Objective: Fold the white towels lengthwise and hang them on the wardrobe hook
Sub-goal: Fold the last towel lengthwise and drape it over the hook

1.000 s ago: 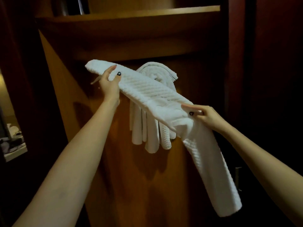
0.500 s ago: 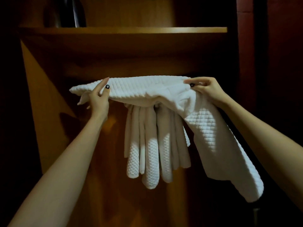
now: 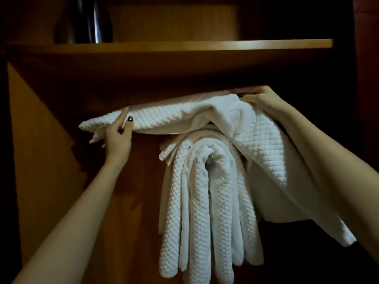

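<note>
Head view showed the job partly done: several white hung towels (image 3: 205, 201) already draped in long folded strips at the centre of the frame, their ends reaching toward the bottom edge, while one more folded towel (image 3: 174, 117) was held up just over the top of that bundle. The hook itself was hidden under the cloth, so whether this towel rested on it yet could not be told; it looked not yet let go. The left hand (image 3: 118, 138), centre left, pinched the towel near its left end, thumb on the front and fingers behind. The right hand (image 3: 258, 99), upper right, had its fingers curled over the fabric at the other high point, and from there the rest of the towel sagged toward the lower right corner. The towel was thick, quilted with a small diamond weave, folded into a long band with a loose edge showing beneath. What seemed left was to settle it over the hook and release it, below the wooden shelf (image 3: 184, 45)
</note>
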`<act>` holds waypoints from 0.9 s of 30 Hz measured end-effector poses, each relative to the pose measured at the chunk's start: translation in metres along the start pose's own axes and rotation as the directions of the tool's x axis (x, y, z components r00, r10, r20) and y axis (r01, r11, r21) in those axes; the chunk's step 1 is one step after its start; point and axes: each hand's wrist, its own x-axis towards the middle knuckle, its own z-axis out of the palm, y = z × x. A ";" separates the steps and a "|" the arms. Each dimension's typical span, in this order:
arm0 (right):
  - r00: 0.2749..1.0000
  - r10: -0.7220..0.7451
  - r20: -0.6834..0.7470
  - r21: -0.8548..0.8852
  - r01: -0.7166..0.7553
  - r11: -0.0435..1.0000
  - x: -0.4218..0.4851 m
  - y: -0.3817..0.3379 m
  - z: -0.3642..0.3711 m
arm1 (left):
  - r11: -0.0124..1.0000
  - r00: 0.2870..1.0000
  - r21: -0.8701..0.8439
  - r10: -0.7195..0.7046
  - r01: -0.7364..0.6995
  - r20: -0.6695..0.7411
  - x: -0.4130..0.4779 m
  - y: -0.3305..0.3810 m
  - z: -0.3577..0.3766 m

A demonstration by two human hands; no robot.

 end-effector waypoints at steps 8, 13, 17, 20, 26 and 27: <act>0.976 0.140 0.169 -0.071 -0.130 0.989 0.038 0.063 0.008 | 0.987 0.991 0.083 -0.137 0.136 0.003 -0.026 -0.042 0.006; 0.986 0.143 0.087 -0.222 -0.121 0.968 0.015 0.082 0.021 | 0.984 0.981 0.054 -0.172 0.168 0.086 -0.077 -0.056 0.015; 0.997 0.026 -0.075 -0.296 -0.047 0.954 -0.007 0.074 0.027 | 0.987 0.988 -0.077 -0.138 0.143 0.074 -0.093 -0.035 0.014; 0.984 0.002 -0.179 -0.268 -0.051 0.962 -0.045 0.074 0.034 | 0.998 0.997 -0.003 0.061 -0.061 0.037 -0.094 0.000 0.017; 0.966 -0.121 -0.231 -0.338 0.037 0.940 -0.091 0.060 0.057 | 0.915 0.877 0.140 0.307 -0.379 0.369 -0.035 0.065 0.068; 0.965 -0.119 -0.232 -0.350 0.031 0.936 -0.088 0.054 0.060 | 0.926 0.844 0.092 0.287 -0.365 0.453 -0.026 0.072 0.079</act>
